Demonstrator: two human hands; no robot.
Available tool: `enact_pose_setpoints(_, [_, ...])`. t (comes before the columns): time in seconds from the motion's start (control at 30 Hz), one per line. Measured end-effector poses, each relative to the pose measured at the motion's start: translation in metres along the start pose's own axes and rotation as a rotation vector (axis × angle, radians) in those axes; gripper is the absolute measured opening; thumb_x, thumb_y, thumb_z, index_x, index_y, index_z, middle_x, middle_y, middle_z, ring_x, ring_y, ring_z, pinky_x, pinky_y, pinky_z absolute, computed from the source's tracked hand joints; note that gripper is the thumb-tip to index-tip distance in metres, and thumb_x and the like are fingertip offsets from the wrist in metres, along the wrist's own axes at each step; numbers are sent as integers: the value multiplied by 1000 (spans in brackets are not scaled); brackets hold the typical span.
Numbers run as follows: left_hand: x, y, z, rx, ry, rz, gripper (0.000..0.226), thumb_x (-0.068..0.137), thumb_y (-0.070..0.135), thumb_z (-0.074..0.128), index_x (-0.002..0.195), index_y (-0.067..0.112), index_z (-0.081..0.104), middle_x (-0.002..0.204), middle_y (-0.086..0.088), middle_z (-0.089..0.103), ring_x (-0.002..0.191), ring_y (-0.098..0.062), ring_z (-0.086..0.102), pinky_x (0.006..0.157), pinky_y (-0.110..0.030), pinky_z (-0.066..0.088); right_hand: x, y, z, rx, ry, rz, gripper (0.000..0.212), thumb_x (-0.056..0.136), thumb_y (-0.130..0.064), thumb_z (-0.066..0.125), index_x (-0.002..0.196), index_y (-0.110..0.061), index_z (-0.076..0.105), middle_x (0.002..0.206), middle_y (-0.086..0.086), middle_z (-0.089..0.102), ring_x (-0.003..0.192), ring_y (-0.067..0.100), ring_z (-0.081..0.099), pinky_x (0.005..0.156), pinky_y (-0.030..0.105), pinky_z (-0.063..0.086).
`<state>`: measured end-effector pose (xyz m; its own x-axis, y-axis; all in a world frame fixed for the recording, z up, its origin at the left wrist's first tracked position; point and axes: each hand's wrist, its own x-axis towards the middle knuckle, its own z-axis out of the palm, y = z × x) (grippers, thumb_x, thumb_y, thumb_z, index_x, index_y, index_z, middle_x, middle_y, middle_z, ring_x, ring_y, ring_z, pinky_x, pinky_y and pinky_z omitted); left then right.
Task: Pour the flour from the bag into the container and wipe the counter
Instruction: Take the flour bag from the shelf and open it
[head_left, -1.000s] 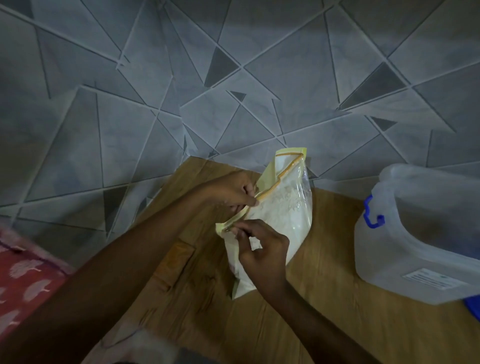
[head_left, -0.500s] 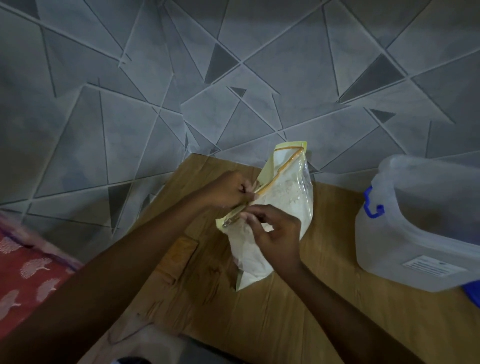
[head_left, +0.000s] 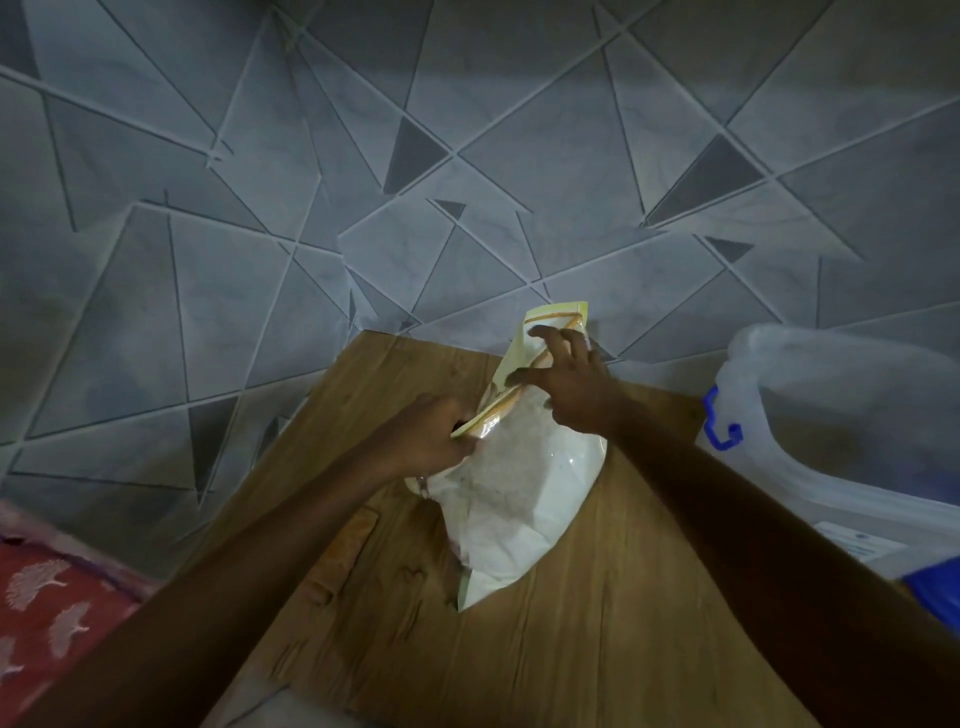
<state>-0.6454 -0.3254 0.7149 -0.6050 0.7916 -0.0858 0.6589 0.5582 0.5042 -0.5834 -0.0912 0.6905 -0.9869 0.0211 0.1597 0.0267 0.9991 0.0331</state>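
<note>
Since the flour bag (head_left: 519, 493) is upright on the counter (head_left: 597, 649) and zipped, we're only at opening: pouring and wiping remain. Our left hand (head_left: 431, 436) pinches the seal's near end; beyond it, our right hand (head_left: 571, 384) spreads loose fingers on the strip. Container (head_left: 831, 441) waits right, lidless. Bag's clear, half full.

No readable text anywhere. White label (head_left: 860, 546) on side of clear plastic container (head_left: 852, 441) has print too small & blurred to read. Flour bag (head_left: 519, 499) shows no legible wording.
</note>
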Motion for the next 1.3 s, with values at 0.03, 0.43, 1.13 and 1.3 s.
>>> enact_pose_setpoints(0.03, [0, -2, 2, 9, 22, 5, 12, 89, 33, 69, 84, 23, 67, 67, 11, 58, 62, -7, 58, 58, -30, 46, 6, 1, -4, -44, -18, -61, 64, 74, -20, 83, 128, -46, 59, 163, 6, 17, 147, 41, 15, 106, 67, 33])
enact_pose_setpoints(0.43, [11, -2, 3, 88, 171, 20, 10, 87, 33, 73, 86, 24, 74, 76, 7, 68, 67, -5, 53, 57, -25, 39, 25, 23, -14, -79, -31, -331, 23, 79, -1, 69, 95, -17, 68, 87, 6, 77, 92, 31, 72, 115, 53, 27])
enact_pose_setpoints(1.13, [19, -1, -41, 514, 216, 27, 28, 94, 19, 50, 111, 28, 70, 100, 2, 72, 92, -23, 68, 78, -36, 54, 7, 5, -41, 265, -268, -29, 42, 84, -44, 72, 120, -25, 60, 116, 6, 66, 105, 27, 63, 85, 36, 50])
enact_pose_setpoints(1.3, [23, -11, -37, 523, 249, 71, 24, 95, 22, 51, 109, 29, 70, 99, 4, 72, 92, -21, 68, 78, -37, 56, 13, -20, -34, 235, -285, -31, 62, 84, -54, 72, 138, -31, 54, 136, 2, 61, 122, 25, 57, 97, 42, 48])
